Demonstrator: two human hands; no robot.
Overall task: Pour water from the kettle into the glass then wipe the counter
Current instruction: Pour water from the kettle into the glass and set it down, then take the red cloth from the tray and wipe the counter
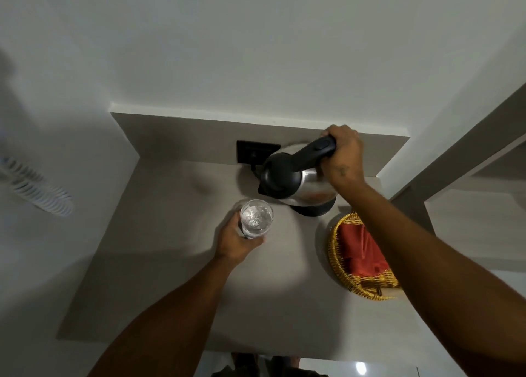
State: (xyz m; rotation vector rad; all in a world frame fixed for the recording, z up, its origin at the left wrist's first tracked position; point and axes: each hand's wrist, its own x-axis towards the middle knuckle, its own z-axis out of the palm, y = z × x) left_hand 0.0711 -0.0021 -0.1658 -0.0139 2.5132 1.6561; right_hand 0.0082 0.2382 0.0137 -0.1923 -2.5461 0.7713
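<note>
A steel kettle with a black lid and handle is tilted toward the left, its spout just above and right of a clear glass. My right hand grips the kettle's black handle. My left hand holds the glass from its near side on the grey counter. Water with bubbles shows inside the glass. Under the kettle sits its black base, partly hidden.
A yellow wicker basket with a red cloth in it stands at the right, under my right forearm. A black wall socket is behind the kettle. White walls close the counter at the back and left.
</note>
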